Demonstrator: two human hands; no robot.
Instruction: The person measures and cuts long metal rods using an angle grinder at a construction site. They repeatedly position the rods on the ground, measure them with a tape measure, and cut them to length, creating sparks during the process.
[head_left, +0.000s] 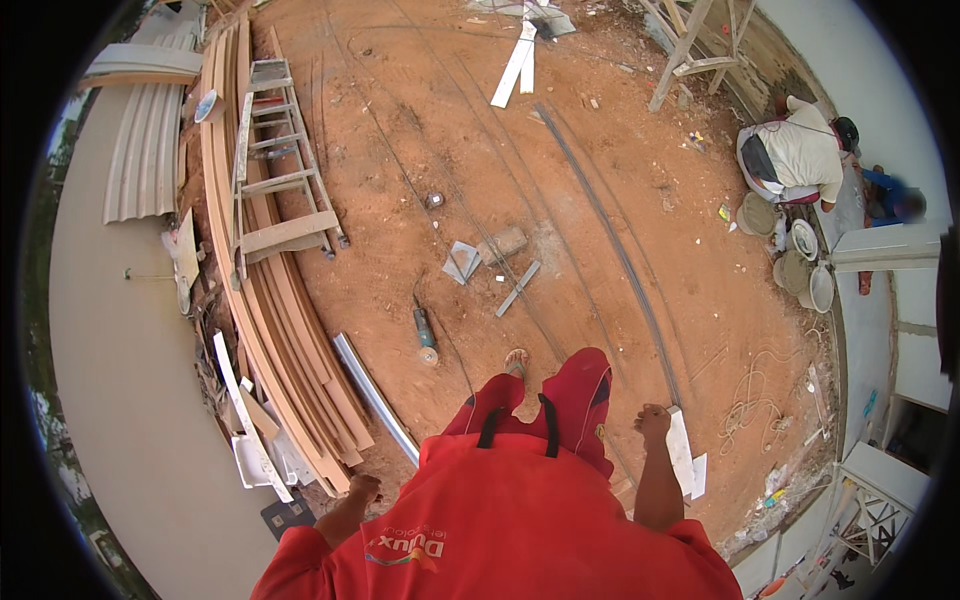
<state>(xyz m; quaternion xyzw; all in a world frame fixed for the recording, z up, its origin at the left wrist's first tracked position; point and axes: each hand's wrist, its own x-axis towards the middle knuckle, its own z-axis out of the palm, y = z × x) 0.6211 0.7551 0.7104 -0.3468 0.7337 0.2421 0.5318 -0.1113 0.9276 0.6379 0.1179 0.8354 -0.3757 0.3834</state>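
Note:
My left hand (365, 488) hangs at my side, loosely curled and with nothing seen in it, over the near end of the stacked brown boards (300, 375). On the other side, my right hand (653, 421) hangs with half-bent fingers and also looks to hold nothing. It appears just beside a white board (680, 450) and the near end of a bundle of long thin metal rods (625, 255). An angle grinder (425, 335) with a teal body lies on the dirt ahead of my feet. Past it lie a short metal bar (517, 289) and a grey block (502, 245).
A stepladder (285, 165) lies on the boards at left. A metal channel (375, 398) rests beside them. At right, a person in a light shirt (795, 150) bends near buckets (805, 238), with another person (893, 197) by the wall. Tangled cord (755, 405) lies on the ground.

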